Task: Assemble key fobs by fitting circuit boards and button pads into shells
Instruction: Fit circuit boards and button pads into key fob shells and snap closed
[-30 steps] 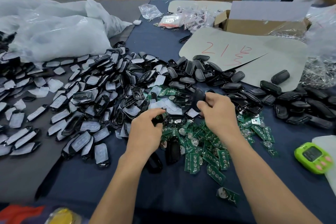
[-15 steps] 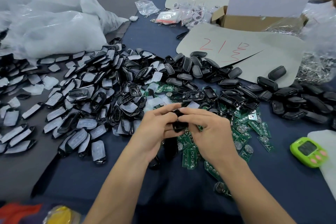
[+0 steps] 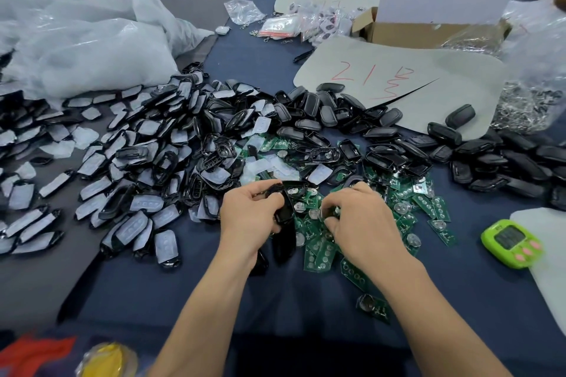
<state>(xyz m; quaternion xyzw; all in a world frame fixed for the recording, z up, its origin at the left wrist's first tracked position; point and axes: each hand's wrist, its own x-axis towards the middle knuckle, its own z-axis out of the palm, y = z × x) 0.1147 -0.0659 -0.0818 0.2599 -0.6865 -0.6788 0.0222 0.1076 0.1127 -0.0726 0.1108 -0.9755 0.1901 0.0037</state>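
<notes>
Shell (image 3: 285,204), black and glossy, sat in the left hand (image 3: 249,217), whose fingers were curled round its upper end while it hung tilted just above the blue cloth (image 3: 171,291). Just beside it, the right hand (image 3: 363,225) reached down onto the heap of green circuit boards (image 3: 318,251). Its thumb and fingertips (image 3: 332,199) were pinching one circuit board (image 3: 322,213) with a round silver cell on it. The two hands were close together but apart.

To the left spread a wide pile of frames (image 3: 128,168) backed with white button pads (image 3: 142,203). To the right lay a heap of closed black fobs (image 3: 496,156). Behind that heap was a grey card sheet (image 3: 428,82) marked in red. A green timer (image 3: 511,243) lay near the right edge, and white plastic bags (image 3: 85,46) were bunched at the far left.
</notes>
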